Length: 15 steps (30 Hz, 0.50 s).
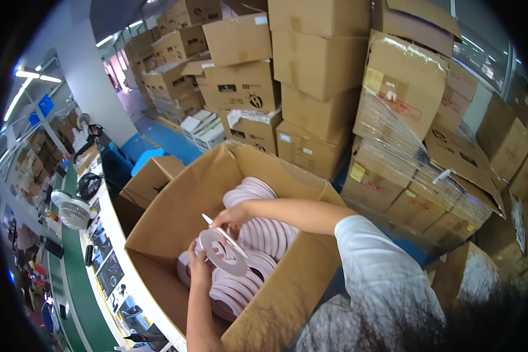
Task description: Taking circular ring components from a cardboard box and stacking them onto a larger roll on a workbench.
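While both arms reach into the open cardboard box (276, 311), the left hand (198, 265) grips a flat pale ring (223, 251) from below. The right hand (232, 218) pinches a thinner ring (224, 233) upright just above it, over stacked pinkish tape rolls (264, 232).

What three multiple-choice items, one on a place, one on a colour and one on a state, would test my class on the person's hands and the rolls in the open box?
1. Where do the stacked rolls lie?
A. In the open cardboard box
B. On the green belt
C. On the floor

2. What colour are the rolls?
A. Black
B. Pale pink
C. Blue

3. What are the hands doing?
A. Resting empty
B. Both holding one flat roll above the stack
C. Closing the box flaps

Answers:
1. A: the rolls sit between the box walls.
2. B: every roll looks pale pink.
3. B: the left hand grips the lower edge and the right hand the upper edge.
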Each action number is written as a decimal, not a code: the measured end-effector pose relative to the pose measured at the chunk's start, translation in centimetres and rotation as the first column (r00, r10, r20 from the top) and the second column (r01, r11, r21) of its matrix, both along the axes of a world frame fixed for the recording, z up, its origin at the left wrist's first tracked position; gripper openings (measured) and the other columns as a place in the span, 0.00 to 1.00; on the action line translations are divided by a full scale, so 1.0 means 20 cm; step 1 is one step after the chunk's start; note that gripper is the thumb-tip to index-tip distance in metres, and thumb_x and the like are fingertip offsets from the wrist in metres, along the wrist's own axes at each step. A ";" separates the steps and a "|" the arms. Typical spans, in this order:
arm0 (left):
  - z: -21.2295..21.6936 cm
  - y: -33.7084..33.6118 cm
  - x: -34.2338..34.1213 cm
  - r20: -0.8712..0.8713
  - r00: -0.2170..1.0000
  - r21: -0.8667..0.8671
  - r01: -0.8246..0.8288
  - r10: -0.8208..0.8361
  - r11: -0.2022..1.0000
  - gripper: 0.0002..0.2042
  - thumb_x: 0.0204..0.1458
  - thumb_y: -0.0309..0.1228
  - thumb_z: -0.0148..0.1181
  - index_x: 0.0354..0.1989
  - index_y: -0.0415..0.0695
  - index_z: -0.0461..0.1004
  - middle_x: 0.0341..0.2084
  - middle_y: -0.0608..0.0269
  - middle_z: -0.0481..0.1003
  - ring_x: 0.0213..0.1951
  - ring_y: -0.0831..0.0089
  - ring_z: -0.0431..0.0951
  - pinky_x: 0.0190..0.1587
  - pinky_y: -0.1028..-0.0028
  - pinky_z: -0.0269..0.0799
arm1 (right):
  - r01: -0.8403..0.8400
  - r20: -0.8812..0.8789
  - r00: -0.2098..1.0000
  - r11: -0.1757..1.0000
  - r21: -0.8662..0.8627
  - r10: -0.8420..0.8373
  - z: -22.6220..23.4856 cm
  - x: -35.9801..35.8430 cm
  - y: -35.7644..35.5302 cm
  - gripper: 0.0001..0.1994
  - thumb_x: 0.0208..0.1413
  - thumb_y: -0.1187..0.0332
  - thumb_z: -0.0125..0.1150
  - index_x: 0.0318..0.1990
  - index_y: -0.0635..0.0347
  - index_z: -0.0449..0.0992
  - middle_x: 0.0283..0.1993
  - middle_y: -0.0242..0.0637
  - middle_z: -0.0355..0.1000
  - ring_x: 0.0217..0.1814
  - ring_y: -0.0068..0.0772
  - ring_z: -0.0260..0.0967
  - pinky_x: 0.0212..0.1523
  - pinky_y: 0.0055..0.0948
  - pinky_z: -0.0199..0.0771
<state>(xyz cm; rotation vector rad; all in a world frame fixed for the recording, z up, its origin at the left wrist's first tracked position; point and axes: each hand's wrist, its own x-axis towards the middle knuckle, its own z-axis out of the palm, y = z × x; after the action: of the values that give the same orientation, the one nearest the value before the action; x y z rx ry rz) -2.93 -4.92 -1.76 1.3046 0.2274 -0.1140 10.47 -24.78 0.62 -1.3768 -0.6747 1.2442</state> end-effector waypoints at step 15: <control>-0.03 0.09 0.06 -0.063 0.989 0.043 -0.133 0.136 0.990 0.25 0.58 0.31 0.39 0.64 0.49 0.45 0.35 0.48 0.74 0.26 0.62 0.77 0.31 0.66 0.75 | 0.021 0.034 0.999 0.995 -0.094 -0.017 0.02 0.03 -0.01 0.19 0.58 0.50 0.47 0.41 0.57 0.73 0.38 0.36 0.76 0.36 0.32 0.75 0.40 0.33 0.75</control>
<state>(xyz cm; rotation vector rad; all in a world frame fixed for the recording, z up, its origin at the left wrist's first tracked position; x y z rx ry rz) -1.76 -3.13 -2.43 1.3214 0.3745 -0.0381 11.10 -24.94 0.98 -1.4807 -0.6313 1.2540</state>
